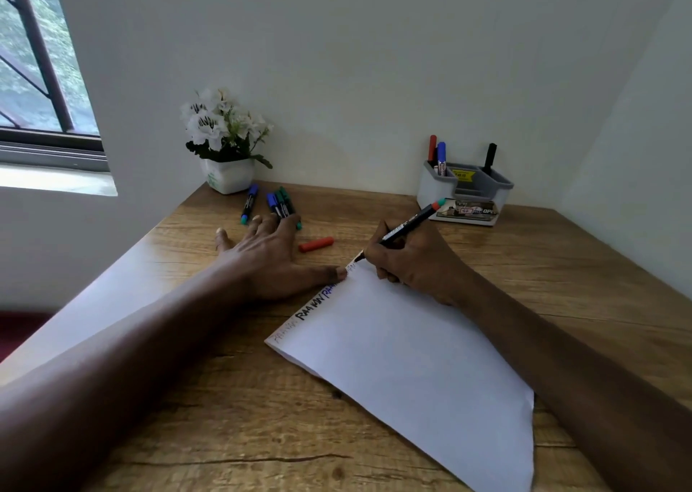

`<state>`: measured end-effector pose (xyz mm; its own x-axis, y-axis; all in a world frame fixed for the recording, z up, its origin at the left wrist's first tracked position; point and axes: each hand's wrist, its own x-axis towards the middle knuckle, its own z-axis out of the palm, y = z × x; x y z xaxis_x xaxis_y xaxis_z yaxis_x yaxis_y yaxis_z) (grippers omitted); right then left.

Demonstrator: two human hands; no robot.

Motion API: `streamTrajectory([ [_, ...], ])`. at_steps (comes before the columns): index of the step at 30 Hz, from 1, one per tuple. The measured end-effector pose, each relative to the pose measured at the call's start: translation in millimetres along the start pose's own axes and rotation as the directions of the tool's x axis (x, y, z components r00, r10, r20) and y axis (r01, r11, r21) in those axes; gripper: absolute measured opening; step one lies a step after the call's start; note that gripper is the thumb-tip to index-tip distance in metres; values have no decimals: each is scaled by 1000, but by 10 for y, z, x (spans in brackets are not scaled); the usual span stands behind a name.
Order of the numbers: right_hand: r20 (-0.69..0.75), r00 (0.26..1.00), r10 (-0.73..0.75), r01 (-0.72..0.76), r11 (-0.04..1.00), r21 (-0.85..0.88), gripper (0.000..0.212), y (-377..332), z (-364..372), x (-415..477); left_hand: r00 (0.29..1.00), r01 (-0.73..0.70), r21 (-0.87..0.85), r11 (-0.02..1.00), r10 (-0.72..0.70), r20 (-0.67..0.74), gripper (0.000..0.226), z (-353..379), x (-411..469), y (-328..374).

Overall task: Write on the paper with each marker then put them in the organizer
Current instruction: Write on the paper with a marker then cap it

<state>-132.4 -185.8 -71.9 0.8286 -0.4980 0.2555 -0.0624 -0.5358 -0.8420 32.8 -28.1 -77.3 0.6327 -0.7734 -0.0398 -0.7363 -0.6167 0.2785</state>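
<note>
— At the paper (404,360) edge, a marker (408,225) was gripped by the right hand (412,267); the left hand (269,259) was pressed flat. Progress?
— Three markers (441,156) were stowed in the organizer (428,189); loose markers (281,205) were left on the desk (224,416).

This looks like a room in a home: a wooden desk (224,416) in a white corner by a window (37,61), holding a flower pot (228,175) and an organizer (464,188).

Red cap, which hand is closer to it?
Left. The left hand rests just beside the red cap; the right hand, holding a marker, is farther off on its other side.
</note>
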Motion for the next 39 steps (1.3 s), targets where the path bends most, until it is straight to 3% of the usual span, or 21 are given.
streamTrajectory([
  [11,12,1000,-5,5,999,-46,14,-11,2,13,1000,-3,11,1000,3,17,131,-41,-37,26],
  [39,-81,997,12,-17,998,-62,13,5,24,33,999,11,3,1000,-11,31,130,-52,-59,48],
])
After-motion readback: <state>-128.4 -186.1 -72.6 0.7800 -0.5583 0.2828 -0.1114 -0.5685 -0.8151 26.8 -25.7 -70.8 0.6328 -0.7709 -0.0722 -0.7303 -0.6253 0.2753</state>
